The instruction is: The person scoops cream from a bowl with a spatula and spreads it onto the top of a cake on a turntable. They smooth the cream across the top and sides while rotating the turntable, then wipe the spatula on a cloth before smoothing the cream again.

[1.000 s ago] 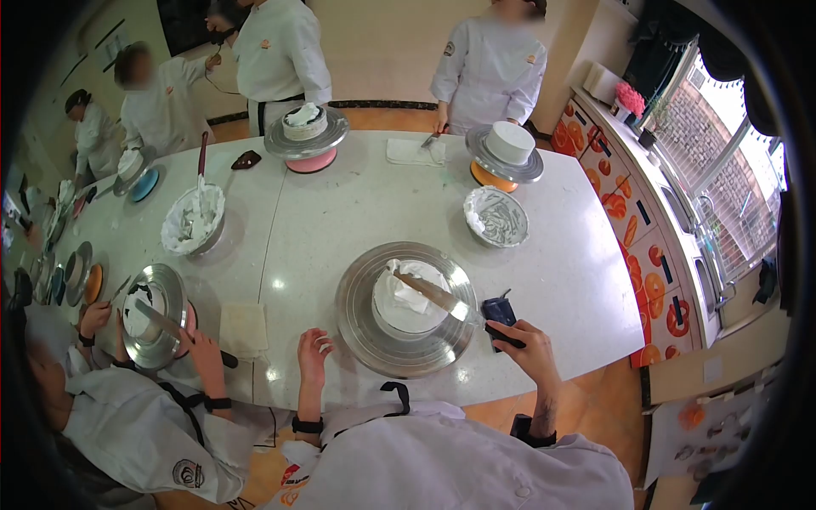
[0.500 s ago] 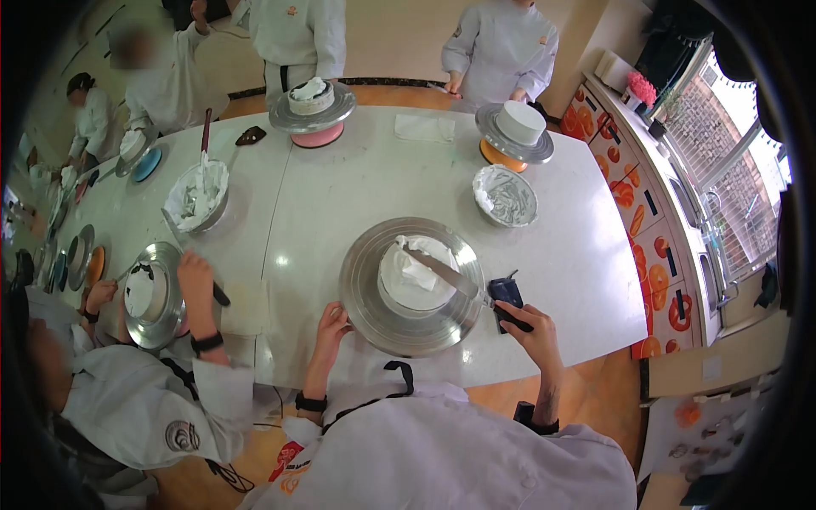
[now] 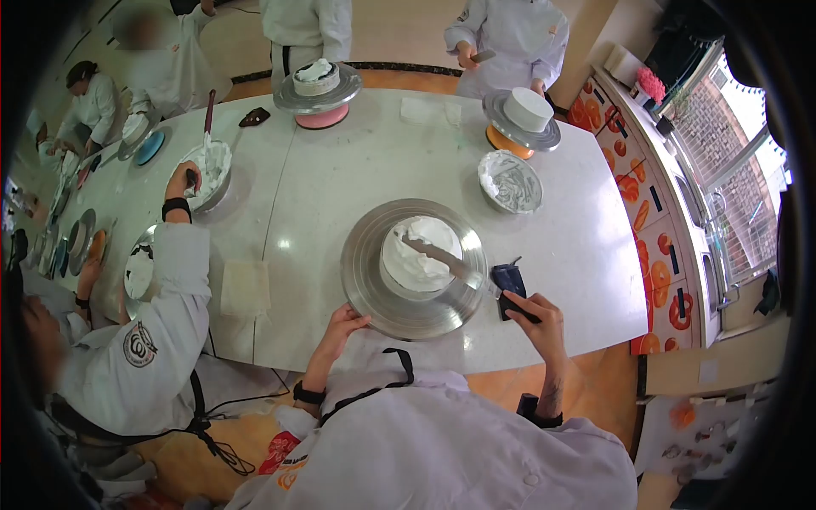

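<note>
A round cake (image 3: pixel 415 274) coated in white cream stands on a metal turntable (image 3: pixel 365 280) in front of me. My right hand (image 3: pixel 537 323) is closed around the black handle of a spatula (image 3: pixel 459 269), whose metal blade lies over the cream on the cake's top. My left hand (image 3: pixel 342 327) is at the turntable's lower left rim, fingertips touching it; the fingers are slightly apart and hold nothing else. A dark blue object (image 3: pixel 507 279) lies on the table just right of the turntable.
A cream-smeared bowl (image 3: pixel 516 182) sits beyond the turntable to the right. At left, a co-worker's hand (image 3: pixel 184 180) reaches to another cream bowl (image 3: pixel 218 170). A cloth (image 3: pixel 245 289) lies left of me. Other turntables with cakes stand along the far edge, with people behind.
Cream now covers more of the cake's top, under the spatula blade. My left hand has shifted right along the rim. The co-worker at left has moved a hand up to the bowl.
</note>
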Action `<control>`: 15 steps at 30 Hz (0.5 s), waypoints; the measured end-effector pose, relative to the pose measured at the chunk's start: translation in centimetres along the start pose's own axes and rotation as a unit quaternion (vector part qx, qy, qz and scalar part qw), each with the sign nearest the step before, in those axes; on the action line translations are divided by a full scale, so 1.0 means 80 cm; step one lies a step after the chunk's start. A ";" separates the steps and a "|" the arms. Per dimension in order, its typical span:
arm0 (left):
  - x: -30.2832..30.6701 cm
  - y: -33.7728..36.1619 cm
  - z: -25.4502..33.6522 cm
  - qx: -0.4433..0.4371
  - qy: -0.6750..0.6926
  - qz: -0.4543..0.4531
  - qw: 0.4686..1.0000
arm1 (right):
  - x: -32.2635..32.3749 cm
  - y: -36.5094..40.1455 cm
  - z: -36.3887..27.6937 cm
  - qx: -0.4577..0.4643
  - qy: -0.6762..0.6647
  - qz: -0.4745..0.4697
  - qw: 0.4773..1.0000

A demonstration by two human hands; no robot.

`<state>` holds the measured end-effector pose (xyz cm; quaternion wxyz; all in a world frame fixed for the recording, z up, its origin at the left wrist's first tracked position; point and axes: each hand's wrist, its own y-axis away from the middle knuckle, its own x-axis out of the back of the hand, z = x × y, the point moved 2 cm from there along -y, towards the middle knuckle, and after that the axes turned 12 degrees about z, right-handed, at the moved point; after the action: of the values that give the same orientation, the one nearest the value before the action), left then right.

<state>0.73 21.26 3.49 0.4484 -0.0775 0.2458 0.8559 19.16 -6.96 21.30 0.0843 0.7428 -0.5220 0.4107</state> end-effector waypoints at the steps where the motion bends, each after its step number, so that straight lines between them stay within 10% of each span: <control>1: -0.003 0.004 -0.001 0.003 -0.001 0.000 1.000 | 0.006 -0.004 -0.005 0.015 0.012 0.008 1.000; 15: -0.021 0.016 0.002 -0.066 0.091 0.168 0.979 | 0.008 0.009 0.003 0.147 0.045 0.184 0.971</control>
<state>0.70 19.53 4.67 0.2680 -0.1417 0.2383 0.9227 18.80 -7.87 21.38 -0.0794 0.6192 -0.5790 0.5244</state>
